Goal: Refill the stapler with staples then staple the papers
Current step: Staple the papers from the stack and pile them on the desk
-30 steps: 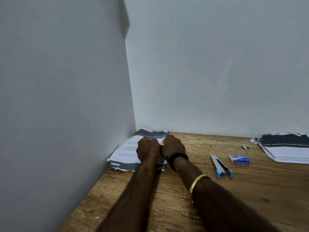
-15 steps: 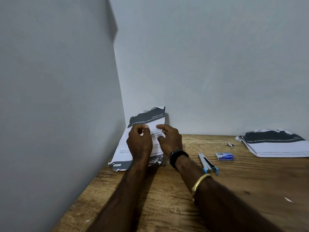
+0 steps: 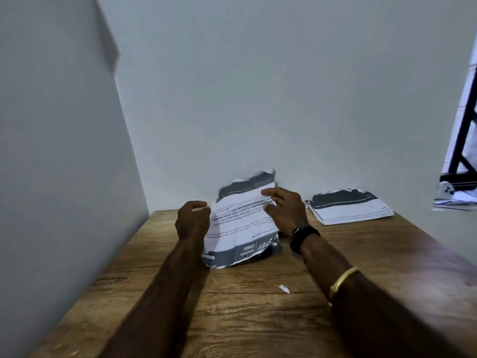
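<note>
Pinching the paper set (image 3: 240,223) at both edges, left hand (image 3: 192,219) and right hand (image 3: 285,211) fingers curled on it; probably the stapling step, next needs the stapler, not in view.

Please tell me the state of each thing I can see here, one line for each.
held papers: tilted up, far end raised, top edge torn.
left hand: pinches the held papers' left edge.
right hand: pinches their right edge.
second paper stack: lies flat on the table, no hand on it.
paper scrap: lies loose on the table.
</note>
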